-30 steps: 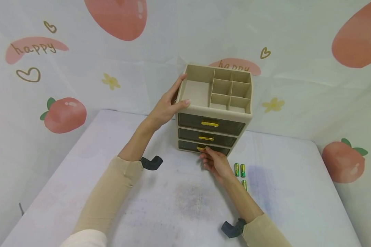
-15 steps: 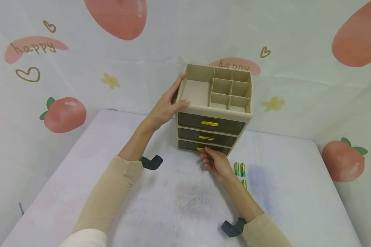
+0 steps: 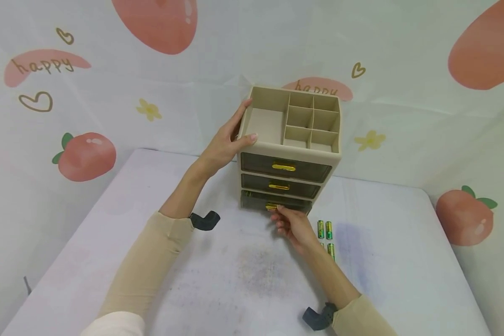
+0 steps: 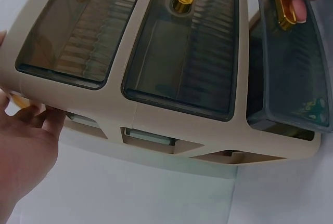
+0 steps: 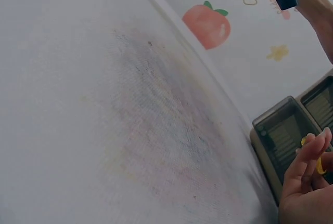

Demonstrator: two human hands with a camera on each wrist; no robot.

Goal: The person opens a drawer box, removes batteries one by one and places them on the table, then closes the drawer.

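A beige desktop organizer (image 3: 290, 148) stands at the back of the table, with three smoky drawers below an open compartment top. My left hand (image 3: 223, 145) holds its upper left side, thumb over the front rim. My right hand (image 3: 296, 226) pinches the gold handle (image 4: 284, 9) of the bottom drawer (image 4: 296, 63). That drawer stands slightly out of the frame, while the upper two drawers are closed. Something green shows through the bottom drawer's front in the left wrist view. In the right wrist view, the fingers (image 5: 307, 167) curl at the handle.
Several green and gold batteries (image 3: 329, 230) lie on the white table (image 3: 218, 280) to the right of the organizer, one partly hidden by the right forearm. A fabric backdrop (image 3: 218, 60) with fruit prints rises close behind the organizer.
The bottom drawer has come out a little toward me, with my right hand moving along on its handle. My left hand stays on the organizer.
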